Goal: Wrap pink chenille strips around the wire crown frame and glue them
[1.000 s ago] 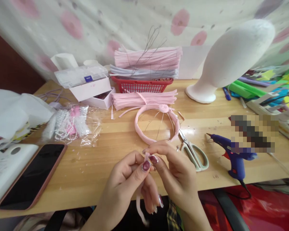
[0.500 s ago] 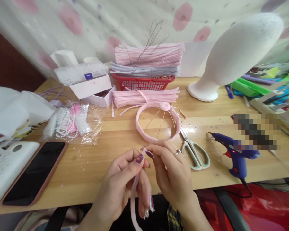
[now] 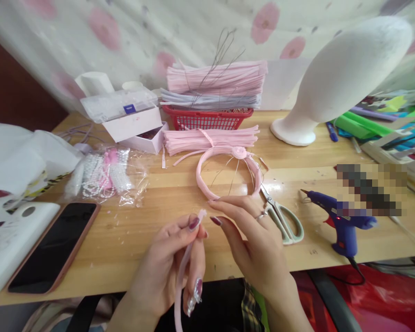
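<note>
A pale pink fabric strip (image 3: 180, 290) hangs down from my left hand (image 3: 169, 258), pinched between thumb and forefinger with its short frayed end sticking up. My right hand (image 3: 252, 240) is just to the right of that end, fingers spread and nothing between them. Beyond my right hand lies a pink wrapped hoop (image 3: 201, 177) with a coiled fabric rosette (image 3: 239, 152) on its far side and thin threads across its middle. Scissors (image 3: 284, 220) with pale green handles lie partly behind my right hand, blades towards the hoop.
A blue glue gun (image 3: 344, 230) stands at the right, its cord over the table edge. Behind are a white foam head form (image 3: 321, 92), a bundle of pink strips (image 3: 210, 139) and a red basket (image 3: 207, 121). A phone (image 3: 53, 246) and bagged pearl beads (image 3: 105, 175) lie left.
My right hand has let go of the strip's end and opened, moving slightly right. My left hand has shifted a little left with the strip still pinched.
</note>
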The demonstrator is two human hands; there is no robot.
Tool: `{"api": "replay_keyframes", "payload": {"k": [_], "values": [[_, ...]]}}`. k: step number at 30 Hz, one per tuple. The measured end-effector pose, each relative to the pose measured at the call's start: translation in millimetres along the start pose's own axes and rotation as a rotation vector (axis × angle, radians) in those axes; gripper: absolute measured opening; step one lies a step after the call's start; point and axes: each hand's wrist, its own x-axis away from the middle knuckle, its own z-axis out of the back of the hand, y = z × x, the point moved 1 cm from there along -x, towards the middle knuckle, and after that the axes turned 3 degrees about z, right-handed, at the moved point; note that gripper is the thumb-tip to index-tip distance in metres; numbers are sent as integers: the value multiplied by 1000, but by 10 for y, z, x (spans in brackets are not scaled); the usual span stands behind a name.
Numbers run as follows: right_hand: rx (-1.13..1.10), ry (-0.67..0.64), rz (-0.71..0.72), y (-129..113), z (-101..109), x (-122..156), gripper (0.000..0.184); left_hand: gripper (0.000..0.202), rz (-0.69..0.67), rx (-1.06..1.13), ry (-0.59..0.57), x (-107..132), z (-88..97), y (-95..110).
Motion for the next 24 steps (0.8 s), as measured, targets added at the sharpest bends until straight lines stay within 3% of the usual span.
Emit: {"api": "replay_keyframes", "payload": {"k": [7, 12, 19, 22, 24], "values": [[9, 15, 66, -36, -84, -1, 25, 33, 66, 71, -120, -27, 13, -49], [56, 10, 94, -21, -71, 34, 31, 37, 20, 102, -185, -36, 39, -54], [-33, -49, 5, -23, -3, 26, 32, 22, 80, 51, -52, -16, 5, 23], [22, 65, -75, 23, 124, 246, 34, 11, 82, -30, 114, -52, 15, 135], [59, 227, -197, 119, 255, 499, 39, 23, 22, -142, 232, -114, 32, 303]]}}
